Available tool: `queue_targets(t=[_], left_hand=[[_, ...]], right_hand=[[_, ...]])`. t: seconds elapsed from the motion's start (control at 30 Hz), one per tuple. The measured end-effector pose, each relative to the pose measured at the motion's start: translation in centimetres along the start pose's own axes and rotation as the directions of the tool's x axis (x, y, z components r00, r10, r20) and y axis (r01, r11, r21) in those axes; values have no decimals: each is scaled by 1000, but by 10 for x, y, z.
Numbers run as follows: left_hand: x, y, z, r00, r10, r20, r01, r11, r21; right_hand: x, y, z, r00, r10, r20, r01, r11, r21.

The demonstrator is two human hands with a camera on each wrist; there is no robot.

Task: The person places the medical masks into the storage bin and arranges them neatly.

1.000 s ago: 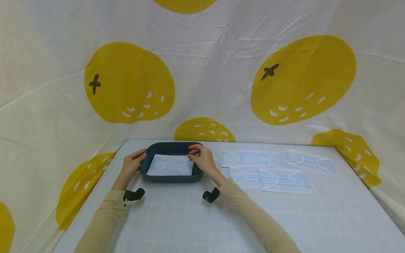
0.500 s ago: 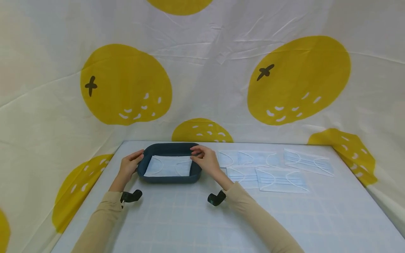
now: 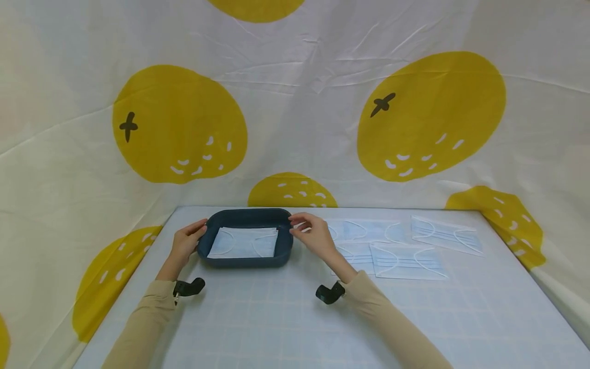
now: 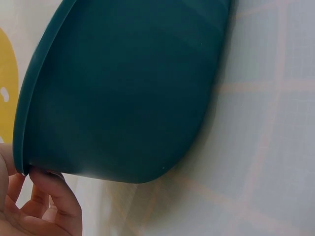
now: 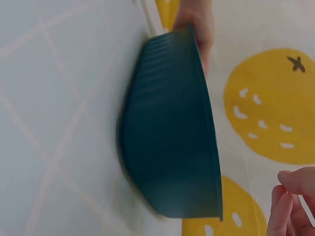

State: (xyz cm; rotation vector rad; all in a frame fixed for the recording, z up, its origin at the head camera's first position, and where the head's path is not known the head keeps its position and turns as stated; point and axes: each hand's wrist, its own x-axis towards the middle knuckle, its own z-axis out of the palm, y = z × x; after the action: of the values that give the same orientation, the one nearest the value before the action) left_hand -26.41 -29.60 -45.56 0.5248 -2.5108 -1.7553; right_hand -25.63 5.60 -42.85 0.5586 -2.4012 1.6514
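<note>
gripping the left rim of a dark teal, rounded rectangular, smooth-walled tray (image 3: pixel 244 263), a person's left hand (image 3: pixel 185 243) appears in the head view; the right hand (image 3: pixel 317 238) is beside the tray's far right corner, fingers loosely bent, its hold relaxed; inside the tray, flat on the bottom, lies a pale blue face mask with white ear loops (image 3: pixel 243 243), though whether it is one or a stack cannot be told; to the right, several loose, pale blue, pleated face masks (image 3: pixel 407 260) lie in two uneven rows, some overlapping; all rest on a pale blue, grid-patterned tabletop (image 3: pixel 276 318); behind hangs a white cloth printed with yellow fruit shapes (image 3: pixel 299 128); both forearms wear beige sleeves (image 3: pixel 138 323).

in the left wrist view, the tray's outer wall fills much of the scene; the left hand pinches its rim at lower left.

in the right wrist view, the tray stands between the hands; the left hand grips its far end; the right hand, thumb near fingertips, is apart from it.
</note>
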Motion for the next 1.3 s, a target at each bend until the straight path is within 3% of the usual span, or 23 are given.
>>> queue_targets(t=[0.7,1.07,1.3], left_hand=[[1,-2,2,1000,14,-17,-14,999,33],[0,-3,-1,1000,28,8,-28,998,58],[0,-3,-1,999,35,-16,-34,998,61]], right_hand=[[-31,23,-66,999,-3,-51,-2,996,-94],[-47,39,-105,996,45,-73,-54,990,-134],[-58,53,-133,992,94,-81,-107,979,-171]])
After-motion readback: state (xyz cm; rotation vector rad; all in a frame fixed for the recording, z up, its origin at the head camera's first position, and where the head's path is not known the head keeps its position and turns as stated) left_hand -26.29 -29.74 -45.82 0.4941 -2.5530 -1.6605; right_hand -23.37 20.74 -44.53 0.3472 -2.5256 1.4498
